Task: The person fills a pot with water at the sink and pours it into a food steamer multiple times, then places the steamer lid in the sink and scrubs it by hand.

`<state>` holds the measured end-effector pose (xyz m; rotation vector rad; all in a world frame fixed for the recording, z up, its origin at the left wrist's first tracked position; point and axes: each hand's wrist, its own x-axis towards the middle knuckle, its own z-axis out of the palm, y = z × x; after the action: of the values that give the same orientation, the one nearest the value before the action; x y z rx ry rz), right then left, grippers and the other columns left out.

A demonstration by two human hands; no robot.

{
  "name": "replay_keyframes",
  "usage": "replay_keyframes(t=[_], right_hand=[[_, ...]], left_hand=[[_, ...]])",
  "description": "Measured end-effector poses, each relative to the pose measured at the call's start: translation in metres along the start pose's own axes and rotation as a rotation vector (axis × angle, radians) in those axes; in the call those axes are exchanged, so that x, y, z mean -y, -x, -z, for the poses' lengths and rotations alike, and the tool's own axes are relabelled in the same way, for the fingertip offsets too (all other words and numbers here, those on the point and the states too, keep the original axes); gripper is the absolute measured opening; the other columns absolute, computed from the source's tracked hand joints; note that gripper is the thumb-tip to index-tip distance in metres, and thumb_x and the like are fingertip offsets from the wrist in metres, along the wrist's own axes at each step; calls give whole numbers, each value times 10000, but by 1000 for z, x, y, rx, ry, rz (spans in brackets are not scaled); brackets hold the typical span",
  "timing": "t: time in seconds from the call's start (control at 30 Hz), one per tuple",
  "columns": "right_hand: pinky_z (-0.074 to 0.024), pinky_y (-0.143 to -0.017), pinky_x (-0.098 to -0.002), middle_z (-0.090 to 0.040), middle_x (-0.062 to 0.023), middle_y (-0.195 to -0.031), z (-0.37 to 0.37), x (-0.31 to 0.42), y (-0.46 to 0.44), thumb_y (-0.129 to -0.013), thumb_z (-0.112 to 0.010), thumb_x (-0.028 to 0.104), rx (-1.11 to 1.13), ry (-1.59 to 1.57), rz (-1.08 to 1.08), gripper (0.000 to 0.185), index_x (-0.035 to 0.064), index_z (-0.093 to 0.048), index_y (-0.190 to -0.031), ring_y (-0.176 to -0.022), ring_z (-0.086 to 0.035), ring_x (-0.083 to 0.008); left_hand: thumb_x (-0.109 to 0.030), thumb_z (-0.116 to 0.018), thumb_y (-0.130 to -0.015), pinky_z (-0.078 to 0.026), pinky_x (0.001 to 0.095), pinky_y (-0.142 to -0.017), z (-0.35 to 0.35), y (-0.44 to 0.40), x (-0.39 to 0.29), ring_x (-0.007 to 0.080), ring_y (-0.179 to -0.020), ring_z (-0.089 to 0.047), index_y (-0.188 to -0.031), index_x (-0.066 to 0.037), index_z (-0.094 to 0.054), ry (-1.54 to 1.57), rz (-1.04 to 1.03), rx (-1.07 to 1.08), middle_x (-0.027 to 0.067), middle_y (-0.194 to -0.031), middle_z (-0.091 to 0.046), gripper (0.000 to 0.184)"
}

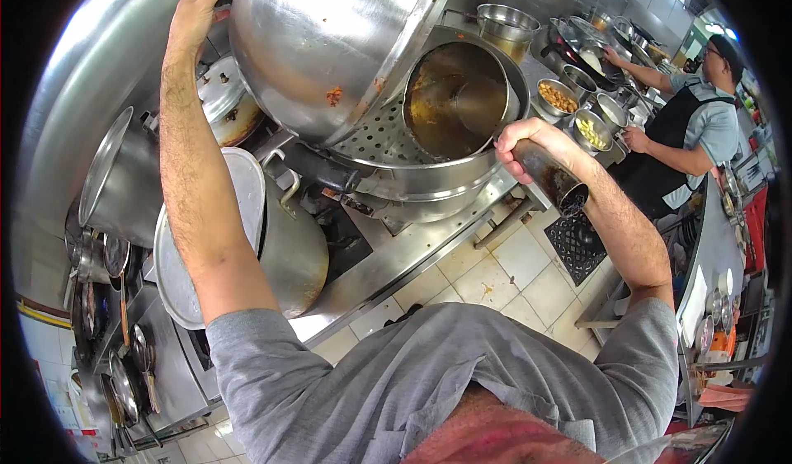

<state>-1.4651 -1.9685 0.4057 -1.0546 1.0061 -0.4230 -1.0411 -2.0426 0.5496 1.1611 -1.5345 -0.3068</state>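
Observation:
My left hand (202, 10) is closed at the far left edge of a large, dented steel domed lid (330, 60); part of its grip is hidden by the frame edge. The dome is raised and tilted over a wide steel pot (429, 182) with a perforated insert (371, 144). Wrapped around a scorched tubular handle (561, 185) are the fingers of my right hand (532, 149). That handle appears to belong to a deep saucepan (458, 101), which leans inside the wide pot with its mouth toward me and brown residue on its inner wall.
On the left stand a tall lidded pot (289, 258), a steel pot (124, 175) and a smaller lidded pot (223, 93). Bowls of food (557, 97) line the right counter. A co-worker (693, 126) in a black apron works there. A black drain mat (573, 245) lies on the tiled floor.

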Motion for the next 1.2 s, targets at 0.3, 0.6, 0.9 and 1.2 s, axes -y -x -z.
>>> replay_keyframes(t=[0.3, 0.6, 0.9, 1.2], right_hand=[[-410, -403, -259, -488, -32, -548, -8, 2, 2, -630, -594, 152, -153, 129, 32, 135, 46, -522, -589, -441, -491, -125], [-423, -423, -268, -502, -61, -583, -5, -5, 0, -592, -599, 64, -211, 183, 208, 213, 2, -464, -744, -446, -499, -148], [-395, -386, -286, -494, -85, -629, -12, -8, 7, -570, -576, 20, -285, 340, 272, 368, -43, -441, -906, -434, -495, -157], [-402, -372, -274, -488, -84, -601, 7, -29, -3, -610, -564, 1, -306, 190, 392, 392, -18, -388, -959, -434, -498, -149]], left_hand=[[-380, -543, -830, -344, 296, -840, 2, 2, 1, 88, -1061, -443, -1141, -156, -568, -22, 8, -24, -39, -1116, -551, 384], [-358, -546, -831, -357, 287, -812, 4, 3, 0, 84, -1007, -471, -1109, -157, -585, -2, 25, -43, -46, -1067, -567, 346], [-352, -539, -840, -390, 284, -775, 4, 7, -2, 80, -992, -465, -1094, -143, -586, 5, 0, -38, -43, -1053, -563, 332], [-343, -542, -838, -386, 282, -784, -7, 12, -9, 80, -977, -471, -1081, -145, -595, 3, -9, -56, -43, -1044, -567, 318]])
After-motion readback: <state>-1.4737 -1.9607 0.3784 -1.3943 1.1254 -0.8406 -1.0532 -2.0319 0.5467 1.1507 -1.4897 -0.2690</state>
